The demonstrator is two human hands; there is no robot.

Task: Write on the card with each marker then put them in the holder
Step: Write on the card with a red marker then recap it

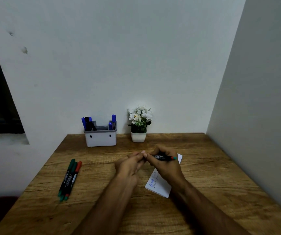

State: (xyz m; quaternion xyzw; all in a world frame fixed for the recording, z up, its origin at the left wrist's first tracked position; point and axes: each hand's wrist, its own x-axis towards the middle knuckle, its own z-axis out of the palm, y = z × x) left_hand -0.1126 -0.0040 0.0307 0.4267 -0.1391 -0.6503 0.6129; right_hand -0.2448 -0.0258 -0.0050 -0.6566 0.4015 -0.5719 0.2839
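My right hand grips a black-barrelled marker with a teal end above the white paper card on the wooden worktop; my left hand pinches its cap end. Pull the cap straight off, then write below the blue lines. The grey plastic holder stands well apart, by the wall.

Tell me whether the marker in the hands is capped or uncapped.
Cannot tell. The right hand grips the marker over the card, and the left hand covers its other end; only the teal tail end shows.
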